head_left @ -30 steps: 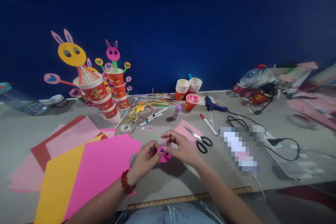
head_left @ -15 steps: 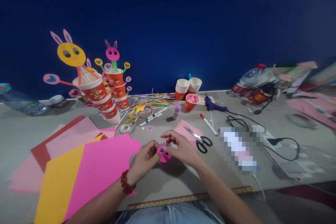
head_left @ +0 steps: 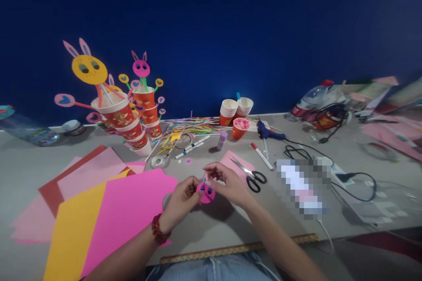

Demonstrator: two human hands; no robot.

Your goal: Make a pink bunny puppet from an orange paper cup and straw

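A small magenta paper bunny face (head_left: 206, 195) with dark eyes and pale pink ears is held up just above the grey table. My left hand (head_left: 186, 195), with a red bead bracelet at the wrist, pinches its left edge between thumb and fingers. At the ears, my right hand (head_left: 224, 182) has its thumb and fingers closed around the top right of the face. Black-handled scissors (head_left: 253, 178) lie right of my right hand, partly over a pink sheet (head_left: 231, 160). Magenta paper (head_left: 132, 210) lies beneath and left of my left forearm.
Stacked red cups with bunny figures (head_left: 121, 114) stand at the back left. Colored sticks (head_left: 198, 126), markers (head_left: 193, 148), a glue stick (head_left: 222, 140) and a blue glue gun (head_left: 268, 131) lie behind the hands. Cables and a pixelated patch are at right.
My right thumb has shifted up and right off the face toward the ears, so both dark eyes now show. My left hand has barely moved.
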